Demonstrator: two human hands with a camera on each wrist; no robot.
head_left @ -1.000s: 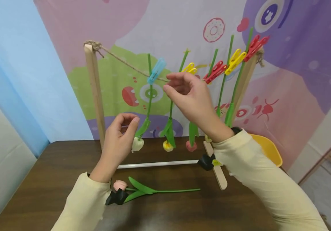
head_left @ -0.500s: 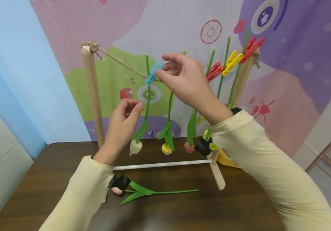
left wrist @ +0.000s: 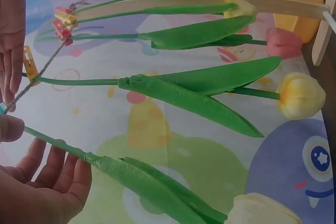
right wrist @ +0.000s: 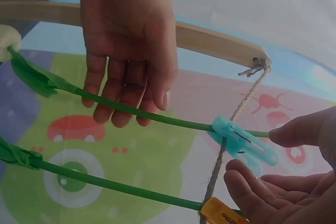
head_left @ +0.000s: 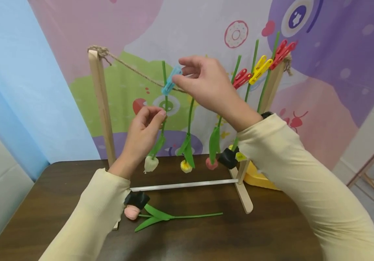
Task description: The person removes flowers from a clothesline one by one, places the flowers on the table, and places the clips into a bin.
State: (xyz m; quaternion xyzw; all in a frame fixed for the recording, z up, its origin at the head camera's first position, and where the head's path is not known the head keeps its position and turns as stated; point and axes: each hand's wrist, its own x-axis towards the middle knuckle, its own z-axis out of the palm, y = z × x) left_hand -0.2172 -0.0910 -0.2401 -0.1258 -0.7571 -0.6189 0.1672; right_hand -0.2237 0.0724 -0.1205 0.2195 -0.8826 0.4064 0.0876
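Observation:
A light blue clothespin holds the stem of a white tulip on a sagging twine, flower hanging downward. My right hand is at the clothespin's handles, thumb on one side and fingers on the other, without squeezing them. Lower down, my left hand is at the green stem; its relaxed fingers lie behind the stem in the right wrist view. To the right hang a yellow tulip and a pink tulip, also upside down; an orange-yellow clothespin grips the yellow one's stem.
Wooden posts carry the twine, with a white rod joining their feet. Red clothespins and a yellow clothespin sit at right. A pink tulip with green leaves lies on the brown table. A yellow container stands behind.
My right hand has moved left and up from beside the clothespin to its handles. My left hand has risen from near the flower to the stem.

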